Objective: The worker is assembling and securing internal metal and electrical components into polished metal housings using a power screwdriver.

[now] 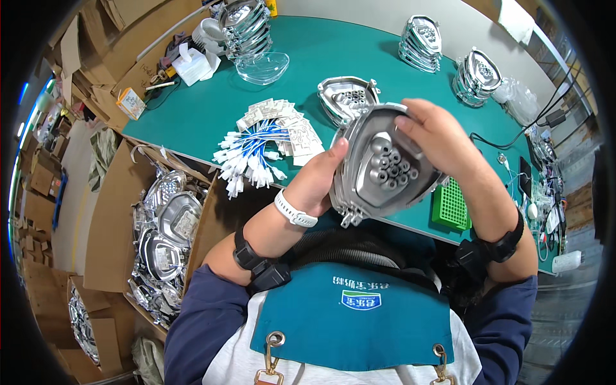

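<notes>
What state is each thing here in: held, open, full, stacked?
Left hand: closed on metal housing
Right hand: closed on its upper-right rim
Metal housing: held, hollow side showing
Wired circuit boards: fanned out, overlapping
Large cardboard box: open, filled
Tissue pack: opened
White wristband: fastened
Far-left housing stack: nested

Bare left hand (316, 179) and bare right hand (439, 136) are gripping mid-frame.
Left thumb (338, 151) is pointing up; right fingers (417, 110) are curling.

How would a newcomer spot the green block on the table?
Find the teal table, then the silver metalwork held at its near edge. Right of that sits the block: bright green and boxy, its top a grid of holes, unlike the curved silver metalwork.
</notes>
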Tool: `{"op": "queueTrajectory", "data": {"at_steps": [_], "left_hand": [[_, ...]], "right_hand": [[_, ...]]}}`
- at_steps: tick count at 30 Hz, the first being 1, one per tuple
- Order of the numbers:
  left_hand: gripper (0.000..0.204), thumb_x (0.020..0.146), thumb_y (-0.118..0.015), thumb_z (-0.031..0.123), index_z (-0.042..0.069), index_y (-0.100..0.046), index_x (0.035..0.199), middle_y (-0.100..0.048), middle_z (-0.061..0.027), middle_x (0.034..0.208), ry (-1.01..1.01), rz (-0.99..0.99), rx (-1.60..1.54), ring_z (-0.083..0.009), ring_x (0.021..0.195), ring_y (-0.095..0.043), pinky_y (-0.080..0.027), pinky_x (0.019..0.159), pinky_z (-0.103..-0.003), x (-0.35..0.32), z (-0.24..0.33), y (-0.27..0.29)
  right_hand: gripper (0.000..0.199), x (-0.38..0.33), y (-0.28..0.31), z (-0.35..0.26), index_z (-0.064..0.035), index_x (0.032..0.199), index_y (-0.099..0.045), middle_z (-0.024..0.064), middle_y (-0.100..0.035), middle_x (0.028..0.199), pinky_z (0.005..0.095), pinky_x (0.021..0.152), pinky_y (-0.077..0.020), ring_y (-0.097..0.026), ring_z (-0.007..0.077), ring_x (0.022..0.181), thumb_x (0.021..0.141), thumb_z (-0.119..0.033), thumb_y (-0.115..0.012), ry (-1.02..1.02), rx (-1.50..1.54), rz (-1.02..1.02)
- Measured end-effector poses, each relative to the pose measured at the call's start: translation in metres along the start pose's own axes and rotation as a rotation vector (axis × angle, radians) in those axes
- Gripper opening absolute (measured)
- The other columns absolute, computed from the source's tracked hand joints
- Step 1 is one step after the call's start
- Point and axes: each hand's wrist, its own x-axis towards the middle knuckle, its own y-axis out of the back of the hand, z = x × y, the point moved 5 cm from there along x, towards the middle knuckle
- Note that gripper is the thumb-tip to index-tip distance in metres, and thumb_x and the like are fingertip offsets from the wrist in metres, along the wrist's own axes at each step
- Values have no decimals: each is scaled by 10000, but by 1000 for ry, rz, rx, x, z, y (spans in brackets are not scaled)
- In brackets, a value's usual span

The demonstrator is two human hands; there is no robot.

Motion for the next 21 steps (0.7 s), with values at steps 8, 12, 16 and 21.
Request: {"op": "queueTrajectory", "data": {"at_steps": [8,12,16,21], "left_hand": [[517,838,-654,211,-33,-471,1255,-614,-132,1116,-61,-135,190,-217,967,-636,-548,822,-350,12,24,-8],[465,858,-619,189,-71,-491,1222,-622,-183,1095,-15,-217,160,-255,925,-659,-561,811,-367,28,50,-27],[467,884,-623,277,-36,-482,1201,-624,-134,1040,-9,-127,254,-204,874,-645,-554,759,-345,59,39,-20],[327,924,-557,235,40,-432,1153,-499,-92,1120,15,2,567,-169,973,-556,-483,833,-316,70,11,-9]], "right_hand": [[426,3,15,2,-1,1244,-453,155,-627,968,305,714,-505,-625,209,862,911,-223,-599,-103,532,-113],[431,-1,27,6,21,1246,-469,143,-616,1032,275,702,-565,-651,152,827,854,-89,-611,-162,945,-278],[434,-2,21,44,49,1240,-475,141,-615,1035,292,690,-573,-658,167,810,811,23,-533,-369,950,-120],[431,-25,25,106,57,1225,-479,151,-621,1029,343,757,-557,-651,201,844,795,46,-504,-594,945,-77]]}}
